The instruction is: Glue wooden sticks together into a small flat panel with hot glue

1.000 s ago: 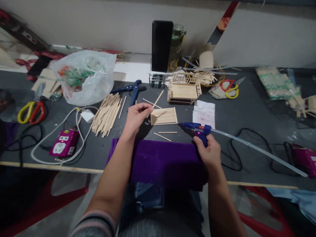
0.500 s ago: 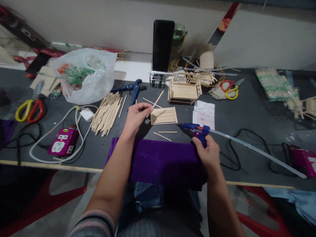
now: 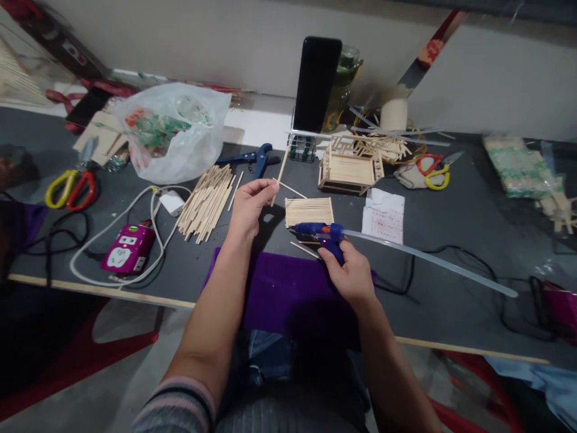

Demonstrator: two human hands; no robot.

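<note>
The glue gun (image 3: 331,233) has moved toward nine o'clock along the panel (image 3: 309,210) at its six-o'clock edge, best kept steady by the clasping right hand (image 3: 351,272) while the left hand (image 3: 251,207) pinches a stick (image 3: 283,165).

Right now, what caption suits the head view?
Left grip on a thin pale wooden stick, right grip on a blue plastic glue gun.

No text readable — the paper (image 3: 383,215) bears marks (reddish, too small).
</note>
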